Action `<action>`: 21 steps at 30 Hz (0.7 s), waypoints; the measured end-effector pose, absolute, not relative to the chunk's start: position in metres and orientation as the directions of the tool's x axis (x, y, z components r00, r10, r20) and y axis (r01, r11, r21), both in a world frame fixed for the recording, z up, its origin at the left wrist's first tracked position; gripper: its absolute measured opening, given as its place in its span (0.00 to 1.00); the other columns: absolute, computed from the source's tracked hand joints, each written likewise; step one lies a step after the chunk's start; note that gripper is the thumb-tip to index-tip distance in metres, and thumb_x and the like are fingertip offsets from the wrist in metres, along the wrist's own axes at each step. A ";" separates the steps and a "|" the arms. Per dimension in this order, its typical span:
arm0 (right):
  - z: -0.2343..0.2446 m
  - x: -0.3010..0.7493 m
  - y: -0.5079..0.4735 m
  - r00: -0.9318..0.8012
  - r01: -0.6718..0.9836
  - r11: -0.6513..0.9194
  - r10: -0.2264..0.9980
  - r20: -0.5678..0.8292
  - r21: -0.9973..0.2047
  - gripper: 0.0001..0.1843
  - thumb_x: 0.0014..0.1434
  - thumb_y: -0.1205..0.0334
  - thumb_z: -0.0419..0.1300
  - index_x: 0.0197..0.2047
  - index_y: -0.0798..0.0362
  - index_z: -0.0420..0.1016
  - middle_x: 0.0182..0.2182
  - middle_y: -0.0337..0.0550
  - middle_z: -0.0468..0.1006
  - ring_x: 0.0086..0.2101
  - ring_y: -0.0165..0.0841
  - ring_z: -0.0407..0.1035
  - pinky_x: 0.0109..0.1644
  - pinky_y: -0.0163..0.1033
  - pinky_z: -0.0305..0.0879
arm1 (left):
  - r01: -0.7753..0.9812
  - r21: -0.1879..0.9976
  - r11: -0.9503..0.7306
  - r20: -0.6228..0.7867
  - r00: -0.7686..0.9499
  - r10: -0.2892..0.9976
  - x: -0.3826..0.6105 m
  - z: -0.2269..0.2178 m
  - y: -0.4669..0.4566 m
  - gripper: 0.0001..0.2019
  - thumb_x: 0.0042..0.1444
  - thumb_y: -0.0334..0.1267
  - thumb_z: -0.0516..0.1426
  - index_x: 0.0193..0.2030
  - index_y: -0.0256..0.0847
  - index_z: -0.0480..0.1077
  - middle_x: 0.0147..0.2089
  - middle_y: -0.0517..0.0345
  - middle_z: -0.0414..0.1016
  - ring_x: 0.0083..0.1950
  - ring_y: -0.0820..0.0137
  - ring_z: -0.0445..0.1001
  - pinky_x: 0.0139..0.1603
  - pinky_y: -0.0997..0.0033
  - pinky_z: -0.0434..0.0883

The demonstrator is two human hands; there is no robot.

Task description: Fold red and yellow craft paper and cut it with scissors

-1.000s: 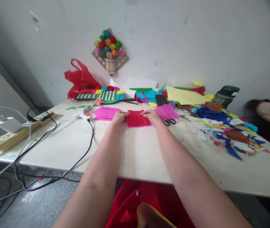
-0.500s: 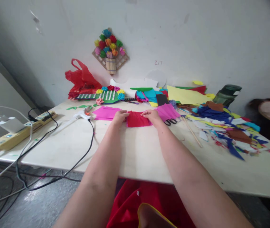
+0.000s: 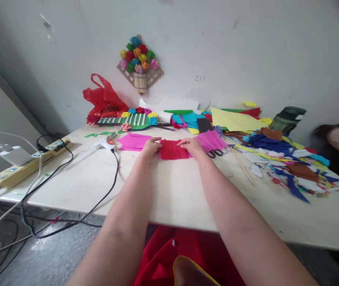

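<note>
A red piece of crepe paper (image 3: 173,149) lies over a pink sheet whose edge shows below it, between my two hands. My left hand (image 3: 152,146) pinches its left edge, thumb and fingers together. At the upper right part of the red paper, my right hand (image 3: 191,146) holds it between thumb and fingers. Beside my left hand rest pink paper sheets (image 3: 134,141). Another pink crepe piece (image 3: 210,140) spreads out just past my right hand, partly over the black handles of scissors (image 3: 215,153).
A glue gun (image 3: 105,143) with a black cord and a power strip (image 3: 32,163) occupy the left. Coloured scraps (image 3: 303,172), a wooden stick (image 3: 242,166) and a dark green bottle (image 3: 288,119) are on the right. Behind stand a guitar-shaped craft (image 3: 136,121) and a red bag (image 3: 105,97).
The view has shifted very slightly, so the surroundings appear a little further right. Both hands keep the same hold on the red paper.
</note>
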State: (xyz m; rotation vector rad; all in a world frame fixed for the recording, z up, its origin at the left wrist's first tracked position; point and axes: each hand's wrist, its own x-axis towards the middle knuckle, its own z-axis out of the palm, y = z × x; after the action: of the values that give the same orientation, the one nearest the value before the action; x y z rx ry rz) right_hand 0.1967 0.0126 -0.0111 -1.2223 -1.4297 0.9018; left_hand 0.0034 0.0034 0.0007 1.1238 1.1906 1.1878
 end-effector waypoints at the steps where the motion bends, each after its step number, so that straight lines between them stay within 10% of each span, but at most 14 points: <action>1: -0.011 0.197 0.012 0.018 0.222 0.212 0.975 0.221 -0.952 0.08 0.38 0.75 0.58 0.21 0.55 0.76 0.24 0.39 0.78 0.30 0.30 0.70 0.40 0.35 0.63 | -0.054 0.997 0.052 -0.051 0.008 0.999 0.003 0.000 0.004 0.29 0.39 0.21 0.55 0.54 0.29 0.65 0.19 0.63 0.65 0.21 0.76 0.66 0.27 0.76 0.64; 7: -0.013 0.197 0.013 0.008 0.231 0.227 0.972 0.236 -0.946 0.07 0.39 0.74 0.59 0.22 0.55 0.76 0.24 0.39 0.78 0.31 0.31 0.70 0.41 0.36 0.64 | -0.015 0.999 -0.032 0.033 0.042 0.999 0.002 -0.001 0.004 0.27 0.36 0.20 0.53 0.49 0.28 0.69 0.13 0.70 0.54 0.15 0.81 0.53 0.21 0.78 0.54; 21: -0.010 0.196 0.011 0.012 0.241 0.199 0.978 0.208 -0.950 0.08 0.39 0.75 0.59 0.21 0.54 0.76 0.22 0.37 0.76 0.28 0.29 0.68 0.38 0.35 0.64 | 0.052 0.998 0.043 -0.044 0.014 0.999 0.003 -0.003 0.008 0.22 0.37 0.21 0.52 0.42 0.29 0.73 0.24 0.57 0.71 0.25 0.74 0.67 0.31 0.74 0.66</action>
State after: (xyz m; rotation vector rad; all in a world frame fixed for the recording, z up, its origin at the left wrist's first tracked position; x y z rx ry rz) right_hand 0.1956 0.0106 -0.0101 -1.2399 -1.4451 0.9039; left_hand 0.0029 0.0080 -0.0026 1.2219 1.2565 1.1407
